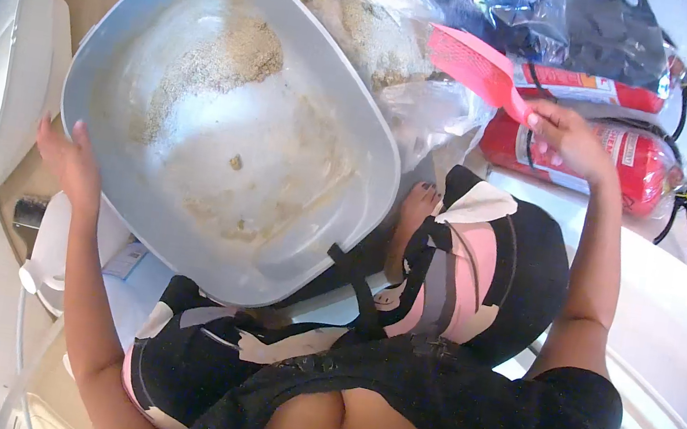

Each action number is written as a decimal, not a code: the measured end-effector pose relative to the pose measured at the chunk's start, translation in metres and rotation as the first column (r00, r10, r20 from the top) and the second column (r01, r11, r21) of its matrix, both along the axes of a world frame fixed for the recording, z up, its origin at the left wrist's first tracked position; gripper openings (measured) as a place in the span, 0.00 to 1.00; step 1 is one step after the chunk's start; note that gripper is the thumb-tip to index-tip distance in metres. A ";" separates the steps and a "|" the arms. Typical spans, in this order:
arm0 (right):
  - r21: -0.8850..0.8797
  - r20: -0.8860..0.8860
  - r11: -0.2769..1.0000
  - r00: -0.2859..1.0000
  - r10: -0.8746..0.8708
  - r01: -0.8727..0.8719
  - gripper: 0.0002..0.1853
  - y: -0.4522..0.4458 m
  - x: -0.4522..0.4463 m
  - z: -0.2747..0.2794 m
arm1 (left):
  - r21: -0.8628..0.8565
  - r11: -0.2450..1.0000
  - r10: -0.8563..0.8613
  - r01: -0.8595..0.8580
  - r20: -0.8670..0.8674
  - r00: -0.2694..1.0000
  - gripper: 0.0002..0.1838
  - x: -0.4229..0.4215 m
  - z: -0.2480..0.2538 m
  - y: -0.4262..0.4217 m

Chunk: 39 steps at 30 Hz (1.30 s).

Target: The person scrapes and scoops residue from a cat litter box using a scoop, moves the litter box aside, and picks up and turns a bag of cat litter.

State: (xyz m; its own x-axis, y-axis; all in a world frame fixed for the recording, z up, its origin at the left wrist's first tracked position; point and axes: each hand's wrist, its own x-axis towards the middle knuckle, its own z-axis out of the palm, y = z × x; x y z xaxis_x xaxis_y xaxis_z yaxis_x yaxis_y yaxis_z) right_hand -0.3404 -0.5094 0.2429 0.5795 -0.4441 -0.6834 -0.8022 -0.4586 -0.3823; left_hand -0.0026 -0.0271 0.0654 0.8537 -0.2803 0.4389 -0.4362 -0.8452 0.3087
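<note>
A grey litter tray (pixel 355 74) lies before me, with a patch of sandy cat litter (pixel 248 49) toward its far side. Brown residue is smeared over its floor, and a small clump (pixel 235 162) sits near the middle. My left hand (pixel 71 163) is at the tray's left rim, fingers stretched and apart, the thumb nearest the edge. Whether it presses on the rim I cannot tell. In my right hand (pixel 569 140) is the handle of a pink slotted litter scoop (pixel 475 65), raised right of the tray above a clear plastic bag (pixel 431 103) containing litter.
Two red fire extinguishers (pixel 577 165) in plastic wrap lie at the right. Dark plastic bags (pixel 610 32) lie behind them. A white plastic cover with an opening (pixel 17 77) stands at the left, near a white device with a cable (pixel 57 260). My legs border the tray's near side.
</note>
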 end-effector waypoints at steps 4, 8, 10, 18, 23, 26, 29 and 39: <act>-0.078 -0.061 0.988 0.989 0.132 -0.136 0.16 -0.039 0.013 -0.010 | 0.167 0.739 -0.639 0.653 -0.136 0.757 0.16 -0.057 0.051 -0.121; -0.123 -0.275 0.933 0.915 0.296 -0.339 0.14 -0.026 0.055 0.029 | 0.055 0.514 -0.807 0.856 -0.309 0.504 0.13 -0.148 0.029 -0.243; -0.130 -0.294 0.907 0.889 0.350 -0.400 0.14 -0.025 0.072 0.034 | 0.081 0.637 -0.684 0.766 -0.400 0.611 0.10 -0.185 0.023 -0.290; -0.152 -0.496 0.695 0.662 0.561 -0.703 0.10 0.011 0.122 0.027 | 0.077 0.363 -0.859 0.929 -0.358 0.365 0.08 -0.248 -0.013 -0.284; -0.062 -0.651 0.435 0.366 0.665 -0.899 0.12 0.017 0.118 -0.010 | -0.111 0.171 -0.929 0.979 -0.349 0.123 0.06 -0.279 0.012 -0.270; 0.154 -0.724 0.602 0.326 0.609 -0.784 0.12 0.003 0.112 -0.045 | -0.117 0.173 -0.961 0.978 -0.235 0.142 0.06 -0.285 0.006 -0.268; 0.164 -0.685 0.525 0.287 0.670 -0.835 0.12 -0.040 0.094 -0.084 | -0.208 0.292 -0.939 0.934 -0.250 0.238 0.07 -0.262 0.008 -0.278; -0.541 0.011 0.571 0.673 0.739 -0.618 0.10 -0.019 0.109 -0.133 | 0.317 0.591 -0.728 0.742 -0.187 0.660 0.08 -0.126 0.009 -0.312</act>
